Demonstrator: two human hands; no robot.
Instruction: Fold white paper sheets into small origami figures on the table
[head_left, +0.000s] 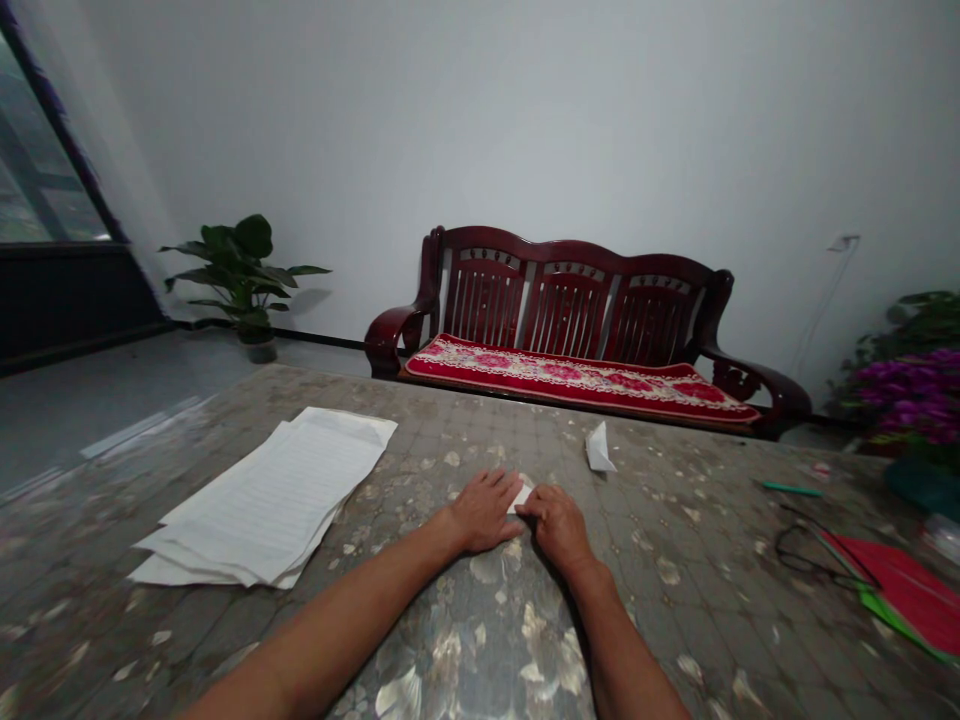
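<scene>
A small piece of white paper [519, 498], apparently folded, lies on the table between my two hands. My left hand [486, 510] rests flat on its left side, with the fingers stretched out and the palm down. At the right edge, my right hand [556, 524] has its fingers curled and pinches the paper. Most of the paper is hidden under the hands. Beyond them and to the right, a folded white paper shape [599, 448] stands on the table with a pointed top.
A stack of white sheets [277, 500] lies on the left of the patterned tablecloth [450, 640]. On the right are a green pen [792, 489], dark-framed glasses [814, 560] and red paper [911, 590] over green. A wooden bench [570, 300] stands behind the table.
</scene>
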